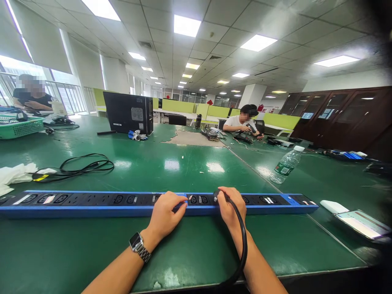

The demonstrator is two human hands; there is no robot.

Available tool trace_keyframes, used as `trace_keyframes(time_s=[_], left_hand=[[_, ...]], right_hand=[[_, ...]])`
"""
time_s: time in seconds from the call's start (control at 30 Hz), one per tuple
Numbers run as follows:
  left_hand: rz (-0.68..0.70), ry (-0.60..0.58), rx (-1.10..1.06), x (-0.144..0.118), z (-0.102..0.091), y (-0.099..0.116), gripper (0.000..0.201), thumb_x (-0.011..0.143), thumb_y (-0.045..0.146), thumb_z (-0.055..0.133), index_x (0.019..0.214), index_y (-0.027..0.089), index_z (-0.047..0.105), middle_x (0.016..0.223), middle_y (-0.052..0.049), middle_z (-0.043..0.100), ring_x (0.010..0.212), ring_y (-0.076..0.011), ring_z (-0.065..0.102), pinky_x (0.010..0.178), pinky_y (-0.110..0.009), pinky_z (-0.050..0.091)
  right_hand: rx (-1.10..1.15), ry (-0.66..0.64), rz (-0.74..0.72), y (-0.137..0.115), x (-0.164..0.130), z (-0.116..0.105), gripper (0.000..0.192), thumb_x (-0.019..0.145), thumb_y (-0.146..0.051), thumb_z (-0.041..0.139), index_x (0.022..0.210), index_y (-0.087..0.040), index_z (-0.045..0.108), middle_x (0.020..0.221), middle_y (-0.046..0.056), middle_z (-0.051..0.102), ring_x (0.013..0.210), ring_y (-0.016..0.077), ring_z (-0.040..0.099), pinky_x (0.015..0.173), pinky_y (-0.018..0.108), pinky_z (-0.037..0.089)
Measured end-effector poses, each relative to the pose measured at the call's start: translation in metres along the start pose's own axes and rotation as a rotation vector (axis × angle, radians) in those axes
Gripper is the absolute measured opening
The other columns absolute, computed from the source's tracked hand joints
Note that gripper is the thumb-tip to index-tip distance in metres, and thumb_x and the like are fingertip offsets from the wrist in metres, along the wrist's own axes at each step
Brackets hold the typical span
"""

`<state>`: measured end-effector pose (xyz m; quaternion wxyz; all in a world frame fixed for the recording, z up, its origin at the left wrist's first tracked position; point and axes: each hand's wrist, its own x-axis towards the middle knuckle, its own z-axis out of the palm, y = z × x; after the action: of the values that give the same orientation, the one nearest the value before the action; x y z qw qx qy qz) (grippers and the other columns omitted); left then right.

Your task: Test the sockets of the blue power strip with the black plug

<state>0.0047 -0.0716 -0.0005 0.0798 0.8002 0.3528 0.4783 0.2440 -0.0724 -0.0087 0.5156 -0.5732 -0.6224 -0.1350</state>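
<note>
A long power strip (92, 213) with a blue casing and black sockets lies across the green table in front of me. My left hand (168, 210), a watch on its wrist, rests over the middle of the strip, gripping it with bent fingers. Just right of that, my right hand (232, 206) has its fingers closed round a black power plug (216, 196) at the strip's sockets. Whether the plug sits fully in a socket is hidden by the fingers. Its thick black cord (244, 241) loops down over my right forearm to the table's front edge.
Beyond the strip stand a water bottle (286, 165), a black computer case (128, 112) and a coiled black cable (88, 165). A phone (364, 223) lies at right, a green basket (21, 128) at far left. Two people sit farther off, one (241, 122) handling a tool.
</note>
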Motion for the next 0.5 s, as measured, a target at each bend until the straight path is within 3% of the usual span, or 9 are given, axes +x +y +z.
trace_keyframes(time_s=[0.17,0.37,0.5], left_hand=[[-0.009,-0.013,0.008,-0.0006,-0.0002,0.0,0.012,0.088,0.02,0.058,0.093,0.021,0.069,0.083,-0.003,0.072,0.08,-0.0185,0.062,0.075,-0.033,0.047],[-0.012,-0.014,0.015,-0.0007,-0.0005,0.0006,0.012,0.088,0.021,0.058,0.092,0.021,0.069,0.082,-0.002,0.072,0.079,-0.0183,0.062,0.074,-0.033,0.047],[-0.021,-0.024,0.015,-0.0004,-0.0015,0.0017,0.012,0.088,0.021,0.058,0.093,0.022,0.069,0.084,-0.002,0.072,0.08,-0.0186,0.063,0.075,-0.034,0.047]], right_hand=[[-0.031,-0.029,-0.053,-0.0076,0.0005,-0.0006,0.019,0.084,-0.027,0.05,0.087,-0.019,0.066,0.086,0.007,0.065,0.083,0.0213,0.058,0.079,0.035,0.047],[-0.053,-0.117,0.106,-0.0087,-0.0038,0.0073,0.02,0.074,-0.031,0.055,0.091,-0.021,0.057,0.086,0.005,0.064,0.078,0.0227,0.059,0.07,0.035,0.045],[-0.018,-0.109,0.092,-0.0078,-0.0043,0.0082,0.02,0.076,-0.032,0.055,0.093,-0.021,0.056,0.089,0.006,0.063,0.081,0.0231,0.059,0.072,0.036,0.045]])
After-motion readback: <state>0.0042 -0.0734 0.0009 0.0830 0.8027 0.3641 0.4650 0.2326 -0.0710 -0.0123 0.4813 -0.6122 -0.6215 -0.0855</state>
